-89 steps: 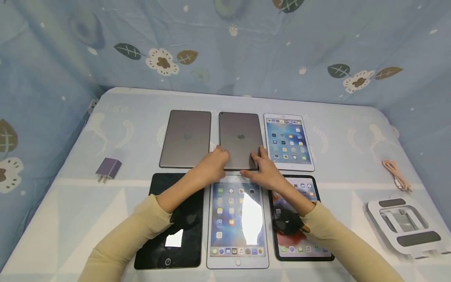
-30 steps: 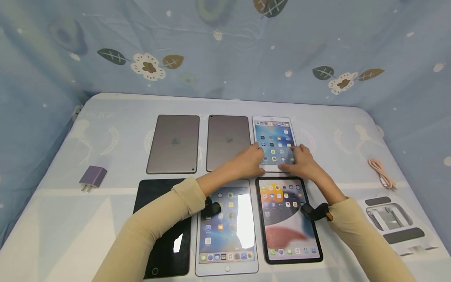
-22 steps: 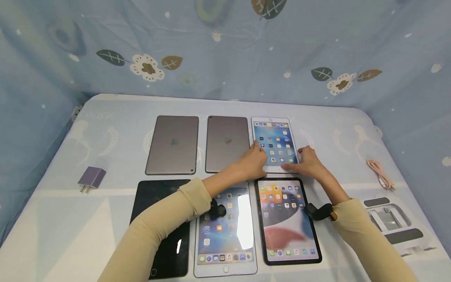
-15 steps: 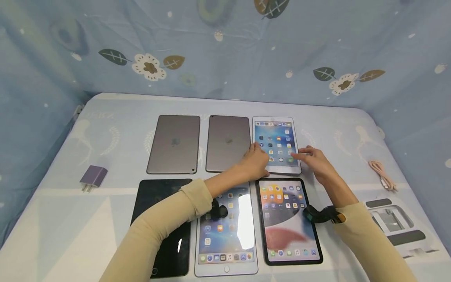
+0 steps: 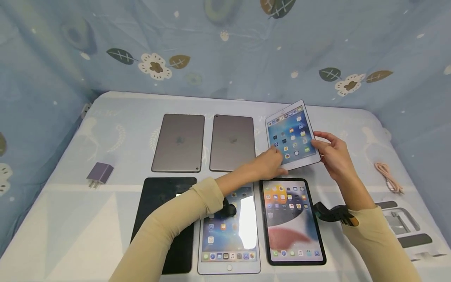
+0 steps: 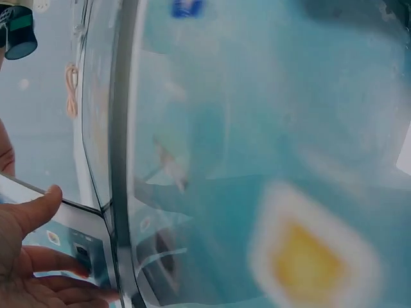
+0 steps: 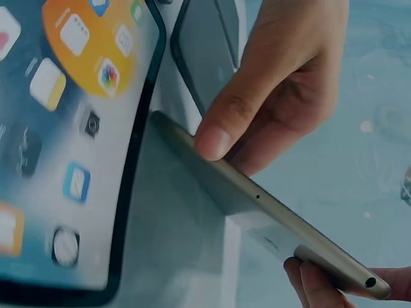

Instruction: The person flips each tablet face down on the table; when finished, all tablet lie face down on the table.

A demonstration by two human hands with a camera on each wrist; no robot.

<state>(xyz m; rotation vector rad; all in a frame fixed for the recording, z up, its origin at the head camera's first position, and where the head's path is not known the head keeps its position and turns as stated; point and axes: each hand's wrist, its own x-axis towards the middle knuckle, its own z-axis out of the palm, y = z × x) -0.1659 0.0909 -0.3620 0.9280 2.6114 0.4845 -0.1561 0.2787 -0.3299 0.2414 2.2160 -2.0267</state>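
At the far left of the surface (image 5: 63,219) lies a purple charger (image 5: 100,174). Next come two grey tablets (image 5: 179,142) lying face down side by side in the back row, and in front of them a black tablet (image 5: 160,196) with a dark screen, partly under the left sleeve. Beside it a lit white-framed tablet (image 5: 230,235) lies flat, then a lit black-framed tablet (image 5: 292,221). The left hand (image 5: 269,164) reaches across to the near left corner of the white tablet (image 5: 291,136), its thumb curled onto the edge and its fingers (image 6: 38,260) underneath. That tablet is lifted off the surface above the back row's right end, tilted, screen lit and facing up. The right hand (image 5: 332,154) holds its right edge, thumb on top and fingers beneath, pinching it. Further right a pink cable (image 5: 389,178) lies coiled, and a white stand (image 5: 405,231) sits near the front right corner.
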